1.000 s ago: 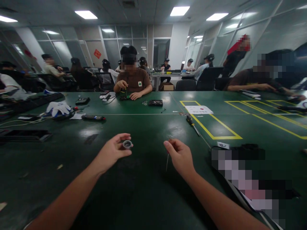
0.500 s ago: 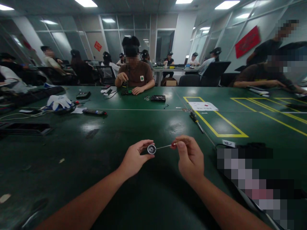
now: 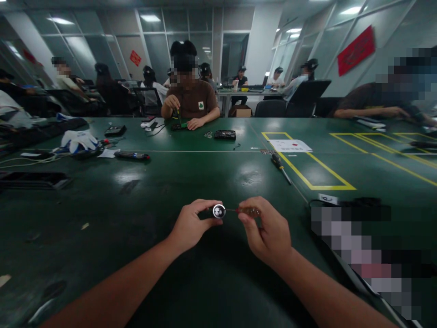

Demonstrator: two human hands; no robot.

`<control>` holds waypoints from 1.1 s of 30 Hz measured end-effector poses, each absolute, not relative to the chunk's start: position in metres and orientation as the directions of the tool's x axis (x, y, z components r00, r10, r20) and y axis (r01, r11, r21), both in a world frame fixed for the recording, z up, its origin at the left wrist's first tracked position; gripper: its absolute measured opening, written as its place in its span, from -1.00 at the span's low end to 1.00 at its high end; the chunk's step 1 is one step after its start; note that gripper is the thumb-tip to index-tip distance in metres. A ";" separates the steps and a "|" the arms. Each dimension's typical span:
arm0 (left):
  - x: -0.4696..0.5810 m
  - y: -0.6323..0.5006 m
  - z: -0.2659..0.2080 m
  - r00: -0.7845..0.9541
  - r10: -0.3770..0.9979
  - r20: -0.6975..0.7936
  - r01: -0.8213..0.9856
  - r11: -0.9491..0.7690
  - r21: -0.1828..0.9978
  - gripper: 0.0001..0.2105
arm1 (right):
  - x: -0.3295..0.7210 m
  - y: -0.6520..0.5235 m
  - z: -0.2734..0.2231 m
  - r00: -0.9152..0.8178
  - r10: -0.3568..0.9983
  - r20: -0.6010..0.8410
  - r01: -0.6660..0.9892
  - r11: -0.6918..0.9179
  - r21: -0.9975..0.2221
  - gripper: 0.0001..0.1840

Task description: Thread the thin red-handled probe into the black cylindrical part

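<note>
My left hand (image 3: 191,224) is closed around a small round part (image 3: 219,211) with a bright silver rim and a dark inside with light pieces; its open end faces me. Most of its body is hidden. In my right hand (image 3: 268,228) is a screwdriver (image 3: 251,211) with a translucent reddish handle, gripped between thumb and fingers. Its thin shaft points left and meets the right side of the round part; I cannot tell how far the tip goes in. Both hands are above the green table (image 3: 153,191).
A second screwdriver (image 3: 281,167) with a black handle lies beyond my right hand, near a white sheet (image 3: 290,145). Gloves (image 3: 79,141) and a dark pen-like tool (image 3: 132,156) lie at the left. Across the table a person (image 3: 191,98) works on a green board.
My right hand has brought the screwdriver closer to the round part, so less shaft shows between them. The round part has turned slightly in my left hand.
</note>
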State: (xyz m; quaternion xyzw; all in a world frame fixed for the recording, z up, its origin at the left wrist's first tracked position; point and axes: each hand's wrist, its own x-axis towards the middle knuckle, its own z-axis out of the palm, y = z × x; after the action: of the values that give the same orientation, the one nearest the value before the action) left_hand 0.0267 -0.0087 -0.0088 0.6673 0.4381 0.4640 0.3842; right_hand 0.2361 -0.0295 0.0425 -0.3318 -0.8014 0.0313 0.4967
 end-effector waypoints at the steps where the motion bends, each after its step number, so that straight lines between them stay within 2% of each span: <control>1: 0.027 -0.009 -0.008 0.189 0.942 0.278 0.235 -0.318 0.919 -0.61 | 0.235 -0.030 0.043 -0.293 0.555 0.778 0.495 0.785 -0.373 -0.92; 11: 0.023 -0.010 -0.009 0.189 0.935 0.299 0.285 -0.344 0.895 -0.61 | 0.234 -0.032 0.040 -0.324 0.593 0.737 0.466 0.778 -0.421 -0.93; 17: 0.020 -0.009 -0.010 0.170 0.927 0.333 0.286 -0.370 0.884 -0.59 | 0.235 -0.033 0.037 -0.257 0.583 0.771 0.502 0.762 -0.408 -0.91; 28: 0.021 -0.010 -0.010 0.142 0.922 0.361 0.260 -0.386 0.885 -0.64 | 0.232 -0.034 0.040 -0.328 0.572 0.752 0.490 0.783 -0.383 -0.90; 33: 0.020 -0.010 -0.010 0.150 0.912 0.381 0.315 -0.410 0.856 -0.63 | 0.234 -0.035 0.039 -0.274 0.589 0.760 0.511 0.759 -0.404 -0.90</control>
State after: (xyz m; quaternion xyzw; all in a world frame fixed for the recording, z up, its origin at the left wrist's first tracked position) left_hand 0.0195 -0.0099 -0.0095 0.6908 0.4440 0.4771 0.3131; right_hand 0.2335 -0.0345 0.0388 -0.3449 -0.7972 0.0395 0.4938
